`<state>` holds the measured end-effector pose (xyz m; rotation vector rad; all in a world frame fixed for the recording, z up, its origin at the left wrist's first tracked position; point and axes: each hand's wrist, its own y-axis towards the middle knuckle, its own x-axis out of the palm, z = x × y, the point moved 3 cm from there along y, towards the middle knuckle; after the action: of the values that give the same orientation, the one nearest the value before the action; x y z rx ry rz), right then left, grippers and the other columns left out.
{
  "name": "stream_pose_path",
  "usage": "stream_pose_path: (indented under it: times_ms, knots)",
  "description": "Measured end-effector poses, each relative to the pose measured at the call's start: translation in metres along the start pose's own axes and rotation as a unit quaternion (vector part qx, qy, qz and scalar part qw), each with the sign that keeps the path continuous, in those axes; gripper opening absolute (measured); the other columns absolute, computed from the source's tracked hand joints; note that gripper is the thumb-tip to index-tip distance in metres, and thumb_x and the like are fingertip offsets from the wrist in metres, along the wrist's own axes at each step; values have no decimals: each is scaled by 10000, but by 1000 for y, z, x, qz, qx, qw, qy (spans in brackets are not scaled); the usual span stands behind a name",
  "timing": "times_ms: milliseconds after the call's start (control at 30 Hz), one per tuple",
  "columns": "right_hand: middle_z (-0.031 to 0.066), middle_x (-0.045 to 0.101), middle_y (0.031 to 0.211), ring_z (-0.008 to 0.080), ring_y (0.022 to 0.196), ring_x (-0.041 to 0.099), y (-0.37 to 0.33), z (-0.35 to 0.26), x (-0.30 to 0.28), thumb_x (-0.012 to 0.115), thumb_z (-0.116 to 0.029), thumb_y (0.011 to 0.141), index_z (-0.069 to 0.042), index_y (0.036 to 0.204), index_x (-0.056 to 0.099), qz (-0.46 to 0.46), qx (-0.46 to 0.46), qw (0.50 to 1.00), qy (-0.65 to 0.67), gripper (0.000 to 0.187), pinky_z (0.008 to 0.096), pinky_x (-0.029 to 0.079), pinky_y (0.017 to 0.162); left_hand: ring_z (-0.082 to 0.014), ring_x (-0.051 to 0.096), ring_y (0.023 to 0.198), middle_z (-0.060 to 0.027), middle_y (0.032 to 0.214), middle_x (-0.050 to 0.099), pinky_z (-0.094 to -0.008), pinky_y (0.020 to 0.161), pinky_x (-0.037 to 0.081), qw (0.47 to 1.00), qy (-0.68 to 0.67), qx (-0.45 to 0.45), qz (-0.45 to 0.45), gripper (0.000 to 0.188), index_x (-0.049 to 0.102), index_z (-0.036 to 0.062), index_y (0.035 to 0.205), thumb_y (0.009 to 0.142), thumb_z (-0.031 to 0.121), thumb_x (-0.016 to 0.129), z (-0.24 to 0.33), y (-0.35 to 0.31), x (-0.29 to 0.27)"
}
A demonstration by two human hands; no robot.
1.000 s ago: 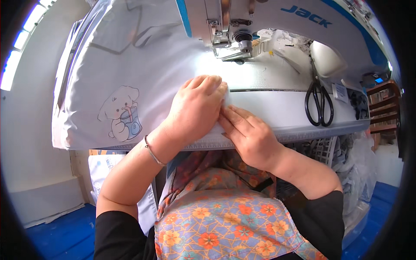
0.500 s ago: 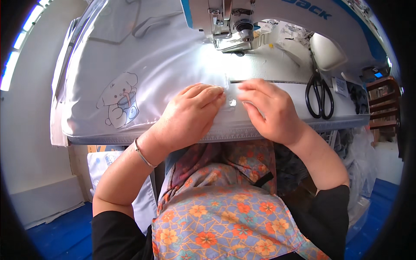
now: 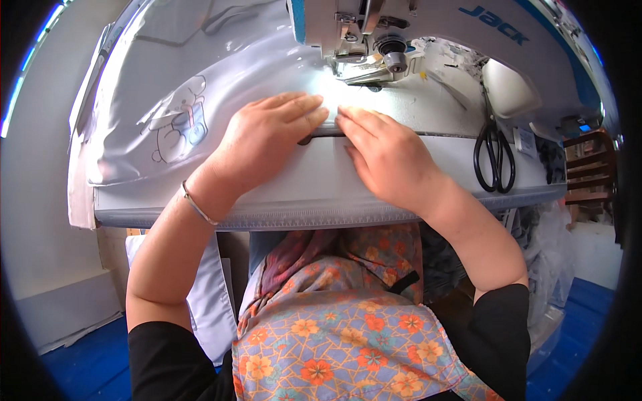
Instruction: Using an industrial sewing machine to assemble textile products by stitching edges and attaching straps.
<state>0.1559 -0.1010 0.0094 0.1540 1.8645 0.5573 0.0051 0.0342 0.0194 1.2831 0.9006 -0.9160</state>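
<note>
Shiny white fabric (image 3: 234, 77) with a printed cartoon animal (image 3: 180, 127) spreads over the left of the sewing table and reaches toward the sewing machine (image 3: 461, 40). My left hand (image 3: 267, 134) lies on the fabric near its front edge, fingers stretched out flat and thumb hidden. Opposite it, my right hand (image 3: 388, 150) rests with fingers extended and thumb apart, fingertips close to the left ones. Both sets of fingertips are just in front of the presser foot area (image 3: 358, 73), where the lamp's glare washes out the cloth's edge.
Black-handled scissors (image 3: 495, 157) lie on the right of the table. Along the front edge runs a ruler strip (image 3: 321, 217). Tweezers (image 3: 447, 90) rest beside the machine's bed. White cloth (image 3: 210, 301) hangs below on the left; a wooden chair (image 3: 592, 160) stands at far right.
Both hands have moved away from me toward the presser foot, the left one also leftward. The fabric's front edge has slid up, baring more tabletop, and the printed animal is now creased.
</note>
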Motion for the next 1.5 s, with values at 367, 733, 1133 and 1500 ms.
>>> stream_pose_path:
  times_ms: [367, 733, 1133, 1500]
  knots:
    - [223, 604, 1255, 352, 1144, 600, 12, 9, 8, 632, -89, 870, 83, 1270, 576, 10, 40, 998, -44, 439, 407, 488, 1003, -312, 611, 1145, -111, 1221, 653, -419, 968, 482, 897, 347, -274, 17, 366, 680, 48, 1166, 841, -42, 538, -110, -144, -80]
    - [171, 600, 1294, 361, 1209, 581, -1, -11, 0, 693, -37, 816, -24, 1193, 649, 50, 50, 996, 56, 380, 434, 475, 1040, -381, 610, 871, -162, 869, 612, -461, 730, 498, 921, 130, -297, -215, 150, 595, 15, 837, 739, -75, 526, -66, -231, -125]
    - [145, 720, 1024, 295, 926, 704, -62, -73, -21, 718, -86, 768, -26, 995, 718, 141, -138, 965, 174, 234, 395, 583, 804, -417, 634, 762, -204, 775, 625, -466, 692, 510, 763, -483, 65, -424, 196, 609, -3, 977, 900, 178, 607, 179, -62, -83]
    - [105, 734, 1002, 301, 980, 712, -73, -75, -6, 734, -6, 721, -47, 961, 734, 59, -55, 961, 263, 243, 392, 584, 868, -320, 596, 1209, -194, 1259, 649, -398, 1009, 492, 981, 64, -177, -45, 451, 588, -32, 1280, 849, 96, 550, 18, 21, 12]
